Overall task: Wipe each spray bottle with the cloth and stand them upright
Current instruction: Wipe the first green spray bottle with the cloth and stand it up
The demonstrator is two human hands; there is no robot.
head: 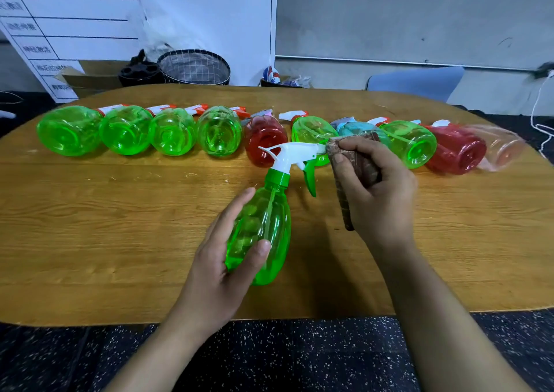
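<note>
The left hand (pixel 227 259) grips a green spray bottle (pixel 263 229) around its body, held above the wooden table (pixel 120 211). The thumb lies across the near lower side of the bottle and the other fingers wrap round the far left side, seen partly through the clear plastic. The bottle tilts slightly, base toward the person, and its white spray head (pixel 295 153) points right, with the green trigger (pixel 310 178) hanging below it.

The right hand (pixel 374 187) clenches a brown cloth (pixel 353 166), folded into a thick pad. The thumb presses on the near face of the cloth and the curled fingers close over its far side. The top end of the cloth, just past the fingertips, meets the nozzle tip of the spray head. A narrow tail of the cloth hangs down below the thumb.

Beyond both hands a row of bottles (pixel 209 133) lies on its side across the table, bases toward the person: four green ones to the left of the left hand's fingers, then red, green, blue, green, red and a pale pink one behind and to the right of the right hand's fingers.
</note>
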